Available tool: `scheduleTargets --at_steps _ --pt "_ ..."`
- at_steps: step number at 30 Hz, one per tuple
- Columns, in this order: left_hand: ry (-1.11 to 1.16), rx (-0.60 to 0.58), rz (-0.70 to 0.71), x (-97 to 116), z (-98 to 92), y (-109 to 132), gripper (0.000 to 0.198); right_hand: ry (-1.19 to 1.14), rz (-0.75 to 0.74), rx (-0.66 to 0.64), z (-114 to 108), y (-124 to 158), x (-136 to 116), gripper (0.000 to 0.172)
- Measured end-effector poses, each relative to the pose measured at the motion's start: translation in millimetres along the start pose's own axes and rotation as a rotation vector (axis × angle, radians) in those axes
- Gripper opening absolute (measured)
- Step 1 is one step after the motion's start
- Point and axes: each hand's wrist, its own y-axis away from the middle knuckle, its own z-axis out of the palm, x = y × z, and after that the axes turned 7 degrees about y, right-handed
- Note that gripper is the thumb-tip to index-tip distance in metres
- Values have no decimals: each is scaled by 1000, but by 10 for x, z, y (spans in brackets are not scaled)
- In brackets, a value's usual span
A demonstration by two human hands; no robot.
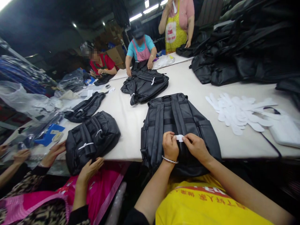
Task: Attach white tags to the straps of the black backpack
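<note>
Hands, left (170, 146) and right (196, 147), pinch white sticker (179, 137) over black backpack (175, 125)

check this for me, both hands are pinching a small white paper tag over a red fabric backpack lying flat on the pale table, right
Not quite: in the head view the fabric backpack is black, not red. The rest holds: the left hand and right hand pinch the small white paper tag over it on the pale table.

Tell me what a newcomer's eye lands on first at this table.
Front and centre, a black backpack lies straps-up at the table's near edge, with the left hand and right hand pinching a small white label between them on it. To the right, a heap of white paper cutouts is spread out. Behind that, black bags are piled at the far right.
</note>
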Motion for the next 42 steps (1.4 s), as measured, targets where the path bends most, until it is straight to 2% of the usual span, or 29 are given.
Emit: scheduleTargets --at_steps 2,6,7,8,9,11,13,15,18,23,25,28,31,34,38,42 --pt "119 31 -156 -46 42 -47 12 -40 10 -15 -6 -12 30 24" --pt "561 25 -609 -154 127 -78 6 -152 123 -131 27 -56 91 24" --pt "617 41 -669 -160 133 -59 6 -181 156 -158 39 -65 102 24" --pt "616 61 -668 -153 129 -28 6 -204 182 -175 50 -70 110 24" --pt "559 78 -605 -135 117 10 7 -221 201 -183 60 -71 115 24" --pt "361 63 -358 -76 72 90 9 -226 206 -164 69 -57 118 25" --pt "194 -7 -120 -16 23 135 10 -196 166 -105 63 -33 112 25" --pt "149 -22 -54 14 -3 121 11 -164 99 -38 51 -12 104 24" --pt "282 19 -206 -24 26 28 11 -139 26 13 50 -4 112 24" --pt "807 46 -667 -173 165 -30 9 -34 23 10 141 -18 196 25" --pt "882 75 -746 -211 205 0 11 16 31 -3 181 -22 226 25" --pt "834 92 -682 -244 228 50 18 53 33 -21 204 -25 242 25" --pt "625 76 -609 -281 221 70 24 54 30 -33 185 -23 233 26" --pt "436 46 -601 -335 216 57 23 29 36 -40 159 -15 218 27" --pt "415 39 -610 -388 241 20 14 -47 60 -67 149 -29 213 27" --pt "483 56 -652 -370 237 -13 10 -254 158 -204 74 -60 263 27"
